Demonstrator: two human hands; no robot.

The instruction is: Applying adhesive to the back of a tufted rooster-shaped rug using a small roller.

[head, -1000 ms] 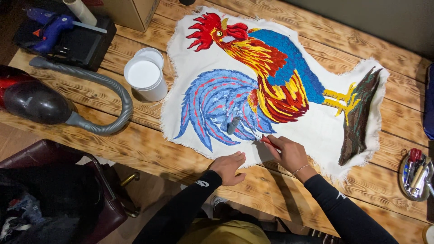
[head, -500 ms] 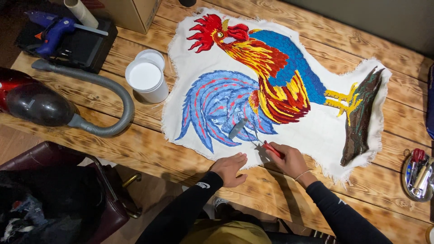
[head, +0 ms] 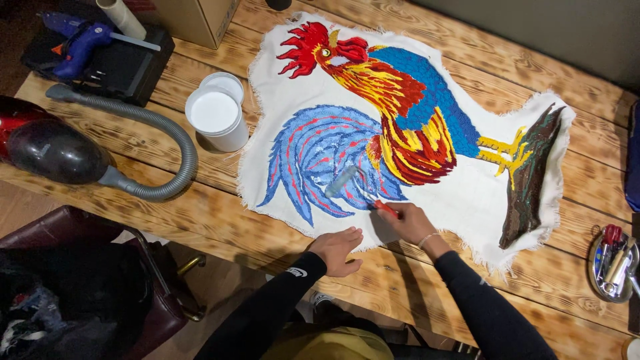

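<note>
Rooster cloth looked fully coloured; right hand gripped roller over tail, left hand pressed flat, fingers together.

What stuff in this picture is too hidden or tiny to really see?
All in the head view:
- Roller handle: mostly wrapped inside the right hand, so the grip itself is hidden.
- Tools in the small round tray: too small to name, and partly cut by the right edge.
- Blue thing at the right edge: cut off by the frame.
- Cloth edge under the left hand: covered by the palm.
</note>
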